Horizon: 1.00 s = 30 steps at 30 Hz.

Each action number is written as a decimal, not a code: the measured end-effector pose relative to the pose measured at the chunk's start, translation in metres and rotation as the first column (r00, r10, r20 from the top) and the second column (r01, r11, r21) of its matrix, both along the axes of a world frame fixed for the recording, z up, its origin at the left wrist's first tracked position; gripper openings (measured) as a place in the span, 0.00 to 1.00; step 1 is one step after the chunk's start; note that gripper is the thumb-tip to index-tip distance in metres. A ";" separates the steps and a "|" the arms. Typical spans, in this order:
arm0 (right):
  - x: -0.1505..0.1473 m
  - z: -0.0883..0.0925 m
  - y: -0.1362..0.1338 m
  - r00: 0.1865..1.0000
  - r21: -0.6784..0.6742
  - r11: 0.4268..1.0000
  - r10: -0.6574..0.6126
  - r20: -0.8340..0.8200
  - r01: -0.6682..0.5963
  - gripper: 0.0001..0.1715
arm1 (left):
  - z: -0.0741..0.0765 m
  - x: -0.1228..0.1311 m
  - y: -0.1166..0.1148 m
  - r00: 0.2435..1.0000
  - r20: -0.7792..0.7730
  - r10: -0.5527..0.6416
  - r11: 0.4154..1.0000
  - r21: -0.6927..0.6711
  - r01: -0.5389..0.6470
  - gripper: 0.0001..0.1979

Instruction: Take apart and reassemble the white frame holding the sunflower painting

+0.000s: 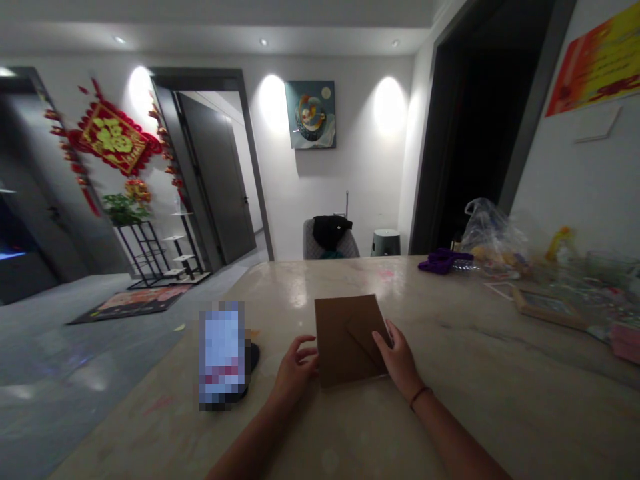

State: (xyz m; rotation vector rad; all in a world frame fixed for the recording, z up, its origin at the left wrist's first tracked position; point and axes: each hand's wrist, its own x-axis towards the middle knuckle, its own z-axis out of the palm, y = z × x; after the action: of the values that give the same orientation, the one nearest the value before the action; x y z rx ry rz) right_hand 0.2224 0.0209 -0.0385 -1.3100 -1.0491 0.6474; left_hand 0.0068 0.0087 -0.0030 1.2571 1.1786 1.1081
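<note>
Forearms (250, 447) rise from the bottom edge of the frame to my hands on the stone tabletop (465, 427). My left hand (295, 373) is half curled and fairly wide, its fingertips at the left edge of a brown kraft packet (337, 343) lying flat at lower centre. My right hand (400, 357) rests against the packet's right side, with its fingers on a flap (367, 337) folded diagonally over that corner; I cannot tell whether it is gripping. So far that flap lies folded down, and no tape or fastening shows. Left of the packet sits a pixelated patch (221, 353); a purple bundle (445, 261) and a plastic bag (493, 240) lie toward the upper right.
</note>
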 end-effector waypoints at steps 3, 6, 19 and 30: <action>0.001 -0.003 0.003 0.998 -0.006 1.000 -0.021 -0.060 0.020 0.27 | 0.000 0.002 0.002 1.000 0.029 0.011 1.000 -0.022 -0.010 0.21; 0.001 -0.002 0.003 0.996 0.018 1.000 -0.023 -0.086 0.025 0.25 | 0.002 0.004 0.000 0.998 -0.021 0.062 0.998 0.004 -0.062 0.20; 0.031 0.000 0.009 0.991 0.025 0.998 -0.060 -0.121 0.064 0.32 | 0.008 -0.008 0.002 0.987 0.042 0.155 0.987 -0.054 -0.152 0.19; 0.049 -0.004 0.012 0.985 0.009 0.996 -0.082 -0.150 0.084 0.31 | 0.002 -0.024 0.012 0.958 -0.100 0.269 0.963 0.003 -0.270 0.21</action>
State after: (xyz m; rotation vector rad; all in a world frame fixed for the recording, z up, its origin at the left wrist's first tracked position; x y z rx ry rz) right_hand 0.2715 0.0324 -0.0426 -1.2649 -0.8719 0.6629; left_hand -0.0175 0.0211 -0.0005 1.1774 1.4627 1.2457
